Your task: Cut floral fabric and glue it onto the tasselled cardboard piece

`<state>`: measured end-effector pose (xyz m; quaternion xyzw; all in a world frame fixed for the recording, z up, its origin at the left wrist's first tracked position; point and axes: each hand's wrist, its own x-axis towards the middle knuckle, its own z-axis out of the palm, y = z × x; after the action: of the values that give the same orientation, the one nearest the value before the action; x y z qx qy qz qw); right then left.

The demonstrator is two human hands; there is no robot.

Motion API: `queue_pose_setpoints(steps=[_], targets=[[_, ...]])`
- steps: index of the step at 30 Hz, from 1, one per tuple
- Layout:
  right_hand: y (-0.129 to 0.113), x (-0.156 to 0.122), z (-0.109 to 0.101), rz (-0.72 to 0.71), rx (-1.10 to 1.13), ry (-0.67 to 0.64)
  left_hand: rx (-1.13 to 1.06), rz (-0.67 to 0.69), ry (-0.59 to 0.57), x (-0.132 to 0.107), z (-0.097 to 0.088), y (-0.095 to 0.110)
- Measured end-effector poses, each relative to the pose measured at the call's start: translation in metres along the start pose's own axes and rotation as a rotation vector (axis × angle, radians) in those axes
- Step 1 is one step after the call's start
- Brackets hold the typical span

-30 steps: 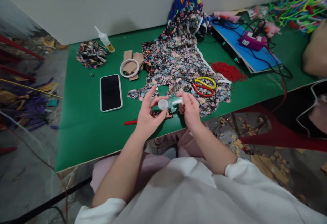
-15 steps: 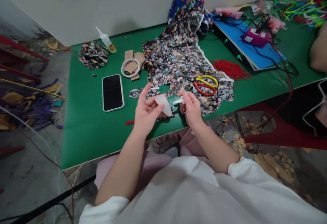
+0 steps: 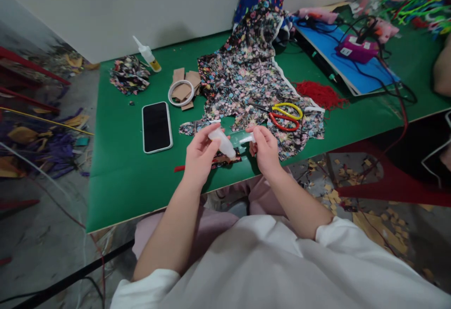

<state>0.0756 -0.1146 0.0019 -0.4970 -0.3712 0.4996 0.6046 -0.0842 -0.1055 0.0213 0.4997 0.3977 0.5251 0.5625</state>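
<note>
A small white plastic bottle is in my left hand, gripped between thumb and fingers. It tilts with its narrower end down and to the right. My right hand pinches a white pointed cap that points left towards the bottle, with a gap between the two. Beneath the bottle lies a dark floral strip near the table's front edge, partly covered by my left hand. A red strip sticks out to its left. Beyond my right hand, scissors with yellow and red handles rest on floral fabric.
On the green table are a phone, a tape ring over cardboard pieces, a gathered floral bundle and a bottle with yellow liquid. Right are red threads, a blue folder, cables and a person's arm.
My left hand has turned the white bottle so it slopes more downward, and its raised forefinger has curled onto the bottle. My right hand has barely moved. The view has shifted slightly.
</note>
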Motion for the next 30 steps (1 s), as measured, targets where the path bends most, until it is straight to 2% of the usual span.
queue_pose_setpoints(steps=[4,10,20,30], targets=[[0.0001,-0.0001,0.0001,-0.006,0.016,-0.011,0.067,0.025,0.07,0.0019,0.0,-0.0008],[0.0001,-0.0007,-0.0002,-0.032,-0.011,-0.01,0.135,0.084,0.111,0.0029,0.001,0.0],[0.001,-0.0003,-0.0006,-0.046,0.005,-0.03,0.171,0.106,0.004,0.001,0.003,0.0001],[0.0018,0.0005,-0.0005,0.001,0.009,0.001,0.016,0.106,-0.036,0.0032,-0.0043,0.0005]])
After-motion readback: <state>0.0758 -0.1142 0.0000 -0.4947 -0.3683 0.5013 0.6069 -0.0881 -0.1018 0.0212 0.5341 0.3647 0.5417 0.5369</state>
